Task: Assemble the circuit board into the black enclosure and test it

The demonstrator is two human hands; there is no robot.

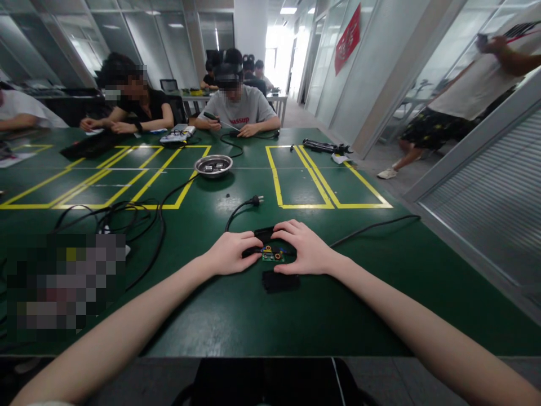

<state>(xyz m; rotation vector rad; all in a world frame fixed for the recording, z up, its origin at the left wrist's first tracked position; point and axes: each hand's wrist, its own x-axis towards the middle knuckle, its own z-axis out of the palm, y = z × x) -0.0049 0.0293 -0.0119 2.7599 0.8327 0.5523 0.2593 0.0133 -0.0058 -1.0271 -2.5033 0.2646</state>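
Both my hands rest on the green table around a small black power adapter casing that holds a green circuit board. My left hand curls its fingers against the casing's left side. My right hand arches over its top and right side, fingers closed on it. A loose black cover piece lies on the table just in front of the board. A black cord runs from the casing to a plug further out.
A metal bowl with small parts stands beyond the plug. Tangled black cables lie to the left, another cable to the right. Yellow tape lines mark the table. People sit across the table; one person walks at the right.
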